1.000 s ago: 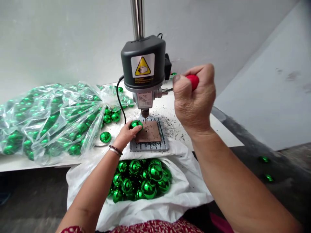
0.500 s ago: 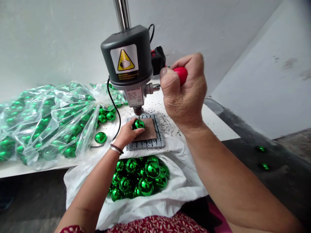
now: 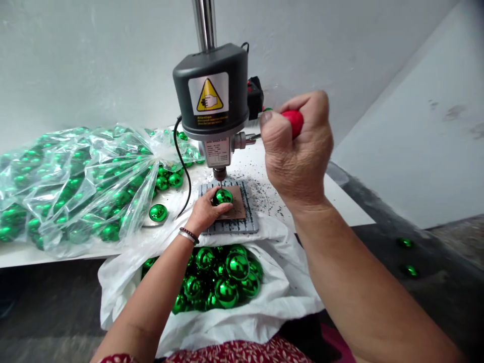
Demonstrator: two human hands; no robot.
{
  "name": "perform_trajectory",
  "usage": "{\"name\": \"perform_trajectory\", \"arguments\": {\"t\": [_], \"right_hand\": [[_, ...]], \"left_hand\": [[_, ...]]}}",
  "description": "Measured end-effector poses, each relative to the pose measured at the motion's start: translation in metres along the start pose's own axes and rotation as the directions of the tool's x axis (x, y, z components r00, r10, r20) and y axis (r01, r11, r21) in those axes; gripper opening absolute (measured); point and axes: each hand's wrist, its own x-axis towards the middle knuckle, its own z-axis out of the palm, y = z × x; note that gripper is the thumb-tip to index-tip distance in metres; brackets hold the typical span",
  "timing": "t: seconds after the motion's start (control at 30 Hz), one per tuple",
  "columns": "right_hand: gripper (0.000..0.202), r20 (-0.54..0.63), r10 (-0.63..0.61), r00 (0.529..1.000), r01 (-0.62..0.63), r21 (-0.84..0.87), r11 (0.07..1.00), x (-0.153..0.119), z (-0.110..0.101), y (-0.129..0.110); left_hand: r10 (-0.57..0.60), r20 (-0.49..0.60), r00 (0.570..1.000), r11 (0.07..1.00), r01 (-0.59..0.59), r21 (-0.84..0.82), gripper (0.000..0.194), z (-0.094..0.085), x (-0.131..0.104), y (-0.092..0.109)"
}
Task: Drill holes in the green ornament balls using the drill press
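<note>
A shiny green ball (image 3: 224, 196) is pinched between the thumb and fingers of my left hand (image 3: 204, 210). It sits on a brown board (image 3: 238, 204) that lies on the grey slotted base (image 3: 249, 222) of a bench drill press (image 3: 209, 96). The thin bit under the chuck (image 3: 220, 174) comes down to the ball's top; whether it has entered the ball I cannot tell. My right hand (image 3: 298, 151) is wrapped round the red knob (image 3: 294, 123) of the drill's feed lever, to the right of the drill head.
A clear plastic bag (image 3: 75, 186) full of green balls fills the table's left side. One loose ball (image 3: 158, 213) lies near it. Closest to me, a white sack (image 3: 287, 287) holds several balls. Dark shavings (image 3: 264, 194) litter the white table. Two balls (image 3: 410, 271) rest on the floor at right.
The view has shifted, so the drill appears farther right. My left hand still holds the ball under the bit, and my right hand stays on the red knob.
</note>
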Motion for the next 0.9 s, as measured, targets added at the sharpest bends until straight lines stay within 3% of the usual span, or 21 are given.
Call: {"name": "perform_trajectory", "arguments": {"t": [0.23, 0.37, 0.53, 0.9], "right_hand": [[0.022, 0.054, 0.013, 0.998, -0.013, -0.008, 1.0, -0.013, -0.009, 0.0], [0.017, 0.018, 0.004, 1.0, -0.004, -0.019, 1.0, -0.017, -0.01, -0.001], [0.015, -0.066, -0.039, 0.997, 0.038, -0.023, 0.999, -0.017, -0.004, -0.001], [0.012, -0.016, -0.065, 0.998, 0.063, -0.095, 0.993, -0.004, -0.003, 0.001]], "left_hand": [[0.018, -0.007, 1.0, 0.999, -0.018, -0.028, 0.05, 0.003, 0.001, -0.005], [-0.008, 0.003, 1.0, 1.0, 0.008, -0.011, 0.056, 0.002, 0.002, -0.006], [-0.012, 0.022, 1.0, 1.0, 0.012, -0.008, 0.054, 0.0, 0.004, -0.006], [0.009, 0.005, 1.0, 0.999, -0.009, -0.038, 0.046, 0.003, 0.008, -0.007]]}}
